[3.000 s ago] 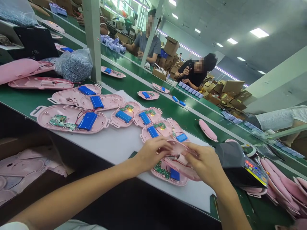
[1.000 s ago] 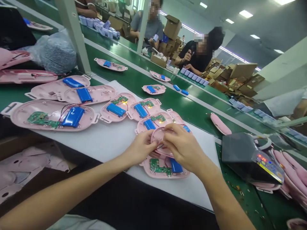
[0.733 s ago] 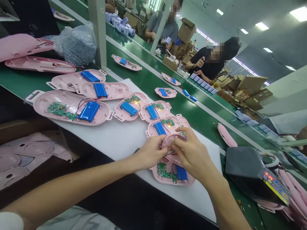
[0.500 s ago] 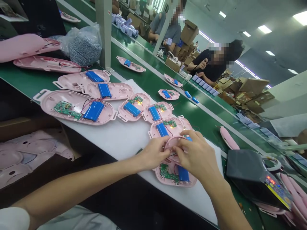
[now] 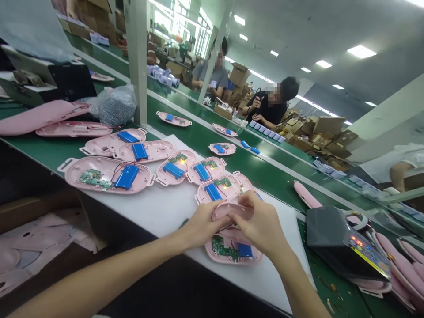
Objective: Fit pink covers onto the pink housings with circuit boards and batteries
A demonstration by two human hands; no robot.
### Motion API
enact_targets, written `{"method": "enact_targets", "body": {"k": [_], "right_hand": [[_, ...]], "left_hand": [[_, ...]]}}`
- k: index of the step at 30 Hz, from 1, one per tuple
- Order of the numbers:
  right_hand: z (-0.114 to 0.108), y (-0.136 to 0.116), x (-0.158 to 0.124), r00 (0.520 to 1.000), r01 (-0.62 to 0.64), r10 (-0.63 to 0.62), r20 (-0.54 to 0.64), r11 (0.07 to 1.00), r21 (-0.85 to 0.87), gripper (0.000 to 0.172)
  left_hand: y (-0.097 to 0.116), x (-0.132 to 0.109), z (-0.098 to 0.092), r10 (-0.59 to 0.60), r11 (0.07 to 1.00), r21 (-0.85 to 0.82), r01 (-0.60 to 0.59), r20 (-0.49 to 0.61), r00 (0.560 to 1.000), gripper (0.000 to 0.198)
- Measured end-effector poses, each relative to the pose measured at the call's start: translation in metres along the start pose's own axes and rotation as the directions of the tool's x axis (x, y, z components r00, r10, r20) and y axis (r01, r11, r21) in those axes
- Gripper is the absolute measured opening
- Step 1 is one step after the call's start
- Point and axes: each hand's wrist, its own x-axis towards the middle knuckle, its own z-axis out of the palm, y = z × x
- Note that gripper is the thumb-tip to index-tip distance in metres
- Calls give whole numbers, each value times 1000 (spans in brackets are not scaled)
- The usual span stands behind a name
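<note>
While both hands close narrowly around a small pink oval plastic cover [image 5: 232, 212], the left hand [image 5: 207, 227] grips its left end and the right hand [image 5: 261, 225] curls over the top, its fingers [image 5: 247, 201] on the rim. The cover sits just above an open pink plastic shell [image 5: 228, 258] that holds a green circuit board [image 5: 222, 248] and a blue battery pack [image 5: 245, 251], near the right edge of a white sheet [image 5: 165, 212] on a green conveyor belt [image 5: 265, 176]. A thin wire [image 5: 225, 228] shows under the cover; keeping it clear of the rim and pressing lightly and evenly seems the safest handling. More open shells [image 5: 106, 174] lie farther along the sheet. Past its right edge sits a dark grey pouch [image 5: 326, 232] with a colourful lit panel [image 5: 369, 256], but no brand or writing is legible.
</note>
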Motion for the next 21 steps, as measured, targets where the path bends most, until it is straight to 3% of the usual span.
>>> {"method": "enact_targets", "body": {"k": [3,7,9,12,14,15,17,19,21], "right_hand": [[-17,3,-16,990,8,-32,137,984,175,17],[-22,7,-48,968,88,-90,235,996,18,17],[-9,8,-57,957,129,-105,269,989,-71,45],[18,13,-61,925,108,-43,377,982,-152,102],[32,24,-61,910,63,21,413,980,-189,111],[35,32,-61,909,52,31,416,981,-186,107],[31,52,-59,939,43,11,345,988,-149,100],[14,76,-45,989,15,1,146,994,-111,99],[-10,100,-12,992,-99,88,-90,986,-132,96]], "left_hand": [[-5,-4,1,33,999,21,-34,25,999,16],[-16,-6,1,187,961,177,-212,146,971,32],[-10,-8,-5,238,905,274,-327,311,920,40],[22,-9,-26,111,812,409,-416,591,799,51],[50,1,-44,-12,800,457,-389,660,751,58],[62,12,-53,-41,802,476,-361,646,762,57],[78,50,-68,-29,788,537,-301,520,854,46],[81,107,-77,4,731,652,-202,292,956,35],[73,172,-79,-1,652,755,-66,87,996,29]]}}
